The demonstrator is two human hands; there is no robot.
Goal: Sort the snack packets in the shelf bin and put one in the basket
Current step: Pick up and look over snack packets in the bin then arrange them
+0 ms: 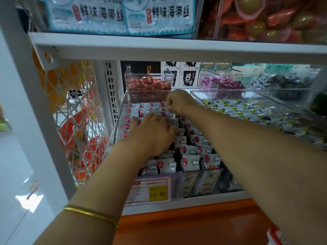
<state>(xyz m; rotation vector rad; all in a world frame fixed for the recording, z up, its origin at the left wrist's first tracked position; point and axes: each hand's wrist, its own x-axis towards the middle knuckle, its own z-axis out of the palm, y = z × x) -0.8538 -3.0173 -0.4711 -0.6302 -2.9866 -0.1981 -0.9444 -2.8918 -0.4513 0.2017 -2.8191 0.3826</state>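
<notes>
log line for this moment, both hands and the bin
stage: sorting | left hand: rests on snack packets mid shelf bin | right hand: fingers curled on a back-row packet

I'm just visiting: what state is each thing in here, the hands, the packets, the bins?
left hand, open, fingers lying flat on the snack packets.
right hand, fingers curled over the back rows; any grip hidden.
snack packets, sealed, standing in rows.
shelf bin, open-topped, nearly full.
red sweets bin, open-topped, full.
price tag, on the bin front, reads 15.80.
</notes>
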